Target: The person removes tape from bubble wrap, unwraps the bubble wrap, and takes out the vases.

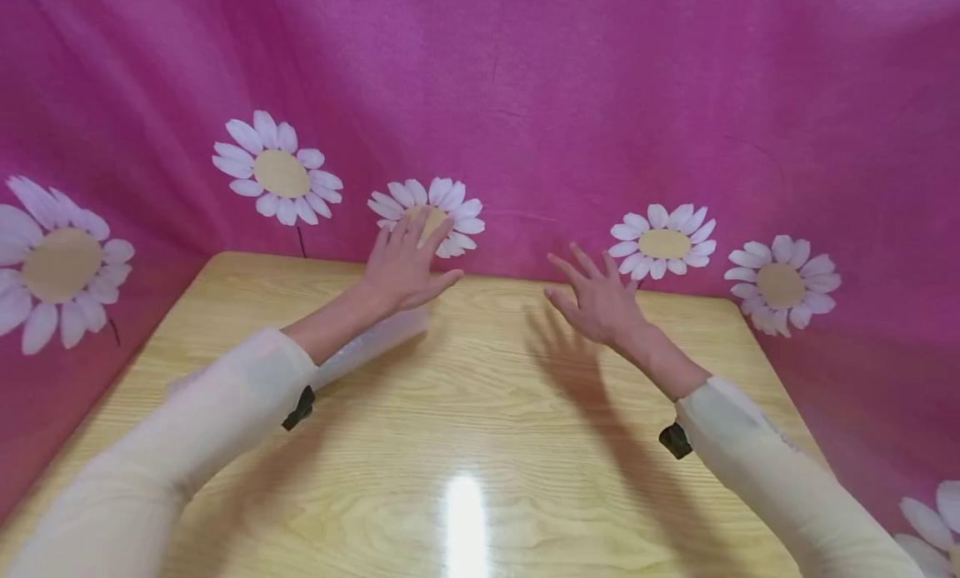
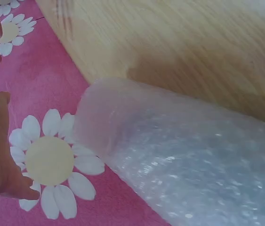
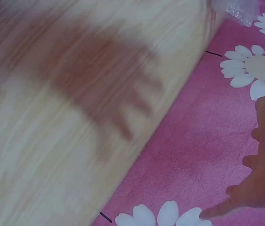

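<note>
My left hand is raised over the far part of the table with its fingers spread, holding nothing. Beneath that forearm lies a roll of clear bubble wrap, partly hidden by the sleeve in the head view. The left wrist view shows the bubble wrap large, its rounded end toward the table's edge, with the left hand apart from it. My right hand hovers above the table on the right, fingers spread and nothing in it; its shadow falls on the wood. The right wrist view catches this hand at its edge.
The wooden table has light grain and a bright reflection near the front. A pink cloth with white daisies hangs behind and along both sides, meeting the table's far edge. A dark strap piece shows under the left sleeve.
</note>
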A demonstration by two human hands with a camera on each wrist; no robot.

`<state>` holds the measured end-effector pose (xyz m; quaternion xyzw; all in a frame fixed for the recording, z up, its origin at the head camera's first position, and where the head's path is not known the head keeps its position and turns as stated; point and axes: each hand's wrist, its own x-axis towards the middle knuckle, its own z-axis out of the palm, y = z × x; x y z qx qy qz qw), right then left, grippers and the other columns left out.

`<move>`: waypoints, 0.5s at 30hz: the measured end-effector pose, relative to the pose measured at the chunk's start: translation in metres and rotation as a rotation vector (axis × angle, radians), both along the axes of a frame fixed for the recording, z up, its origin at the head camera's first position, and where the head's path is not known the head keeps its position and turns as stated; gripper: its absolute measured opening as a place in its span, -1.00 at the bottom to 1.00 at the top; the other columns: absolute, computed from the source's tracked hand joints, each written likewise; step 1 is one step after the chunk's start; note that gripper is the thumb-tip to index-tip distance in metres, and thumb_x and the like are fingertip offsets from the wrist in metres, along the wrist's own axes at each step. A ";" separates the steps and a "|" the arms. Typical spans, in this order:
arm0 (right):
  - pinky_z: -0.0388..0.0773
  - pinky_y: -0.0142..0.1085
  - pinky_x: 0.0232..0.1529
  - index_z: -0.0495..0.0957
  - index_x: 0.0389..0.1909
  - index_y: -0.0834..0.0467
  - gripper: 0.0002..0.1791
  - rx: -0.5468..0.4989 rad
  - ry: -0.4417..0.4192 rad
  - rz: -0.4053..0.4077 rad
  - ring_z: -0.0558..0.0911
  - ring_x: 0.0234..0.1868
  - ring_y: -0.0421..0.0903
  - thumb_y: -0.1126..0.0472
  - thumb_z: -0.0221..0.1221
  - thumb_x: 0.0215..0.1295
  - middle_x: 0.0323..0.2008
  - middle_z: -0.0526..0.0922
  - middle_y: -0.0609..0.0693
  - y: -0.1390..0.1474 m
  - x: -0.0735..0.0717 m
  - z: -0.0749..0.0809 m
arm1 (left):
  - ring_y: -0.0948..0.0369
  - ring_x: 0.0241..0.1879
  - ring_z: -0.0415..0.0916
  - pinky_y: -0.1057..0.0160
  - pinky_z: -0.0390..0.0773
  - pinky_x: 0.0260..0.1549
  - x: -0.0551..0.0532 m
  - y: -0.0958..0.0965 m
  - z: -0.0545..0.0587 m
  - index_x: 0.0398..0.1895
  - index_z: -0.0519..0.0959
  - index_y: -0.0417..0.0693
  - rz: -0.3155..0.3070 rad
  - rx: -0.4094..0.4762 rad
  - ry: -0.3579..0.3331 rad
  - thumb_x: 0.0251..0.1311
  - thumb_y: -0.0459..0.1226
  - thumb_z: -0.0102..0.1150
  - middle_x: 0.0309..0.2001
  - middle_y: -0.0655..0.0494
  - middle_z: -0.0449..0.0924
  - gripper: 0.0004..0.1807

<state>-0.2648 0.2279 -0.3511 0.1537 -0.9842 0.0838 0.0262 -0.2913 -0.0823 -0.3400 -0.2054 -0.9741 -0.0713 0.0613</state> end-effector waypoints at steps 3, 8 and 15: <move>0.12 0.58 0.11 0.19 0.53 -0.08 -0.34 0.011 -0.001 0.038 -0.04 0.46 0.45 -0.23 -0.11 0.52 0.56 0.00 0.13 0.001 0.004 -0.003 | -0.13 0.50 -0.14 -0.21 -0.05 0.40 0.005 -0.007 -0.002 0.62 -0.07 0.15 -0.011 0.003 -0.014 0.35 0.25 -0.07 0.55 -0.19 -0.10 -0.11; 0.26 0.34 0.24 0.26 0.48 0.10 -0.38 -0.007 -0.006 0.108 0.13 0.43 0.39 -0.12 -0.06 0.54 0.50 0.10 0.27 0.000 0.010 -0.009 | -0.16 0.43 0.04 -0.25 0.10 0.34 0.014 -0.019 -0.007 0.60 0.00 0.09 -0.026 0.012 -0.041 0.36 0.19 0.01 0.49 -0.22 0.04 -0.14; 0.09 0.21 0.39 0.22 0.46 0.25 -0.37 -0.133 0.005 0.136 0.19 0.43 0.29 -0.01 0.00 0.54 0.41 0.20 0.38 -0.006 0.017 -0.013 | -0.22 0.36 0.16 -0.28 0.26 0.25 0.020 -0.039 -0.010 0.58 0.02 0.04 -0.001 0.070 -0.092 0.35 0.17 0.03 0.47 -0.22 0.09 -0.14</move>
